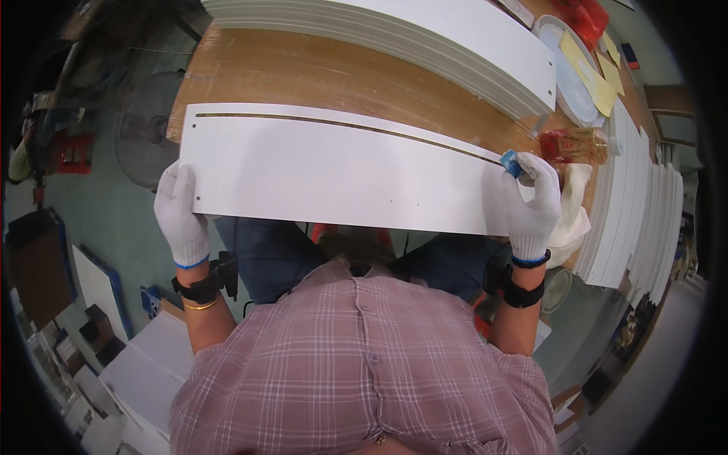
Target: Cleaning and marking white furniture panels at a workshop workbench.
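A long white panel (341,171) lies across the near edge of the wooden table in front of me. A narrow dark groove (341,127) runs along its far side, with small holes near the left end. My left hand (179,214), in a white knit glove, is closed round the panel's left edge, fingers on top. At the right end, my gloved right hand (532,205) pinches a small blue piece (510,162) beside the groove's end. What kind of thing the blue piece is, I cannot make out.
Beyond lies a stack of white panels (425,38) on the wooden table (303,72). To the right are a bottle of amber liquid (580,145), a white tray (565,83) with yellow paper, a pale cloth (570,220) and more stacked panels (626,197). A fan (152,129) stands left.
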Motion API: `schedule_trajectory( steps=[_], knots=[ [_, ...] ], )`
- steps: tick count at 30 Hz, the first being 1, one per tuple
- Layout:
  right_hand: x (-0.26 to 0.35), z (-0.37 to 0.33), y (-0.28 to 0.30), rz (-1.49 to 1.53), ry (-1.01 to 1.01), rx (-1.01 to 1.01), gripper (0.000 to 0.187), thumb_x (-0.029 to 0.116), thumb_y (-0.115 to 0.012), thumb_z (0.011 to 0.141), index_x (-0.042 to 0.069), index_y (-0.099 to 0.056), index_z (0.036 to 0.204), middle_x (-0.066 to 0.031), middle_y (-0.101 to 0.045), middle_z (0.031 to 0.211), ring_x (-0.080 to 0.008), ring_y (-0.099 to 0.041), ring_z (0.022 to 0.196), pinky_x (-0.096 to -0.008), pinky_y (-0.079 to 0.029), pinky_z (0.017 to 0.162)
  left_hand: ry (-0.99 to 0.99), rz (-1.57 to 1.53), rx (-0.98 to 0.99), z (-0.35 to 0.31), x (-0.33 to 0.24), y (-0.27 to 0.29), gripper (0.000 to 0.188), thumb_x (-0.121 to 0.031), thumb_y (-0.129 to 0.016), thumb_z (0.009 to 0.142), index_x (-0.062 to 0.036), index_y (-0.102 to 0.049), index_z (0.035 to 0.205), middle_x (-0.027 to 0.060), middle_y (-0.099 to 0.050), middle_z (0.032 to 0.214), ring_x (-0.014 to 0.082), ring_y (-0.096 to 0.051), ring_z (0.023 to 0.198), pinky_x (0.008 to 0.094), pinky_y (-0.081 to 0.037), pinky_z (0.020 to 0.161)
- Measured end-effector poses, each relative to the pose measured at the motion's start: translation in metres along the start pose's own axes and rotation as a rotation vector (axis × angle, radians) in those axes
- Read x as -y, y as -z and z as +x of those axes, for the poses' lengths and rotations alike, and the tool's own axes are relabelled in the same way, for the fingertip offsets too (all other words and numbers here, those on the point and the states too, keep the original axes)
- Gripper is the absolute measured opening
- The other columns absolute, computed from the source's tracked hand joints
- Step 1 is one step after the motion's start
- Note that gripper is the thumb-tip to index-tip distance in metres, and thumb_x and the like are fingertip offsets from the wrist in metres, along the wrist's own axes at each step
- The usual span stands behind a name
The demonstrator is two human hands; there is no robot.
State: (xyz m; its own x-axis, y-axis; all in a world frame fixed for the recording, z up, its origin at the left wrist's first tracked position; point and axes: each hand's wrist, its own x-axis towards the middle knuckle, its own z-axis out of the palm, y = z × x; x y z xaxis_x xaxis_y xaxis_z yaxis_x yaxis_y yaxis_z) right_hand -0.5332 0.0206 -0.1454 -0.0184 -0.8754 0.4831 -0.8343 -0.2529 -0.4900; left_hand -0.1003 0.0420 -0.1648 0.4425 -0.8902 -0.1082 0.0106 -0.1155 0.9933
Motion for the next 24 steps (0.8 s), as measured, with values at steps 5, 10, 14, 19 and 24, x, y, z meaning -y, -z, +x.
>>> schedule_trajectory(
  steps=[5, 10, 14, 19, 24],
  knots=[
    [0.004, 0.003, -0.005, 0.075, -0.068, 0.013, 0.031, -0.004, -0.069, 0.073, 0.001, -0.064, 0.103, -0.0085, -0.064, 0.099, -0.016, -0.063, 0.086, -0.0263, -0.05, 0.074, -0.008, -0.039, -0.017, 0.004, 0.015, 0.008, 0.023, -0.015, -0.05, 0.096, 0.0037, -0.058, 0.107, 0.0036, -0.06, 0.093, 0.0087, -0.056, 0.081, 0.0223, -0.045, 0.071],
    [-0.002, -0.002, -0.006, 0.257, -0.257, -0.007, 0.032, -0.003, -0.069, 0.077, -0.003, -0.061, 0.108, -0.0086, -0.065, 0.099, -0.0146, -0.063, 0.088, -0.0253, -0.05, 0.078, -0.104, 0.041, -0.013, 0.018, 0.046, 0.02, 0.022, -0.016, -0.05, 0.097, 0.002, -0.059, 0.106, 0.0032, -0.061, 0.091, 0.0092, -0.057, 0.079, 0.0239, -0.046, 0.07],
    [-0.009, -0.006, 0.001, 0.488, -0.478, -0.03, 0.032, 0.0, -0.066, 0.083, -0.006, -0.057, 0.113, -0.0083, -0.065, 0.101, -0.0131, -0.062, 0.091, -0.0246, -0.049, 0.084, 0.045, 0.003, 0.005, 0.028, 0.079, 0.048, 0.023, -0.02, -0.049, 0.098, -0.0005, -0.059, 0.104, 0.0057, -0.064, 0.095, 0.0125, -0.062, 0.085, 0.028, -0.051, 0.074],
    [-0.019, -0.02, 0.024, 0.534, -0.612, -0.091, 0.032, 0.004, -0.065, 0.085, -0.005, -0.057, 0.115, -0.0068, -0.064, 0.101, -0.0129, -0.062, 0.088, -0.0238, -0.05, 0.078, 0.27, -0.076, 0.1, 0.039, 0.092, 0.048, 0.026, -0.025, -0.051, 0.098, -0.0029, -0.058, 0.109, 0.0065, -0.065, 0.095, 0.0138, -0.065, 0.082, 0.0273, -0.054, 0.066],
    [-0.043, -0.033, 0.057, 0.603, -0.741, -0.315, 0.03, 0.009, -0.063, 0.088, -0.005, -0.057, 0.115, -0.0064, -0.062, 0.098, -0.0111, -0.059, 0.078, -0.0215, -0.048, 0.067, 0.444, -0.272, 0.17, 0.042, 0.079, 0.053, 0.027, -0.023, -0.05, 0.098, -0.0002, -0.059, 0.109, 0.007, -0.064, 0.103, 0.0151, -0.063, 0.093, 0.0293, -0.051, 0.077]
  ],
)
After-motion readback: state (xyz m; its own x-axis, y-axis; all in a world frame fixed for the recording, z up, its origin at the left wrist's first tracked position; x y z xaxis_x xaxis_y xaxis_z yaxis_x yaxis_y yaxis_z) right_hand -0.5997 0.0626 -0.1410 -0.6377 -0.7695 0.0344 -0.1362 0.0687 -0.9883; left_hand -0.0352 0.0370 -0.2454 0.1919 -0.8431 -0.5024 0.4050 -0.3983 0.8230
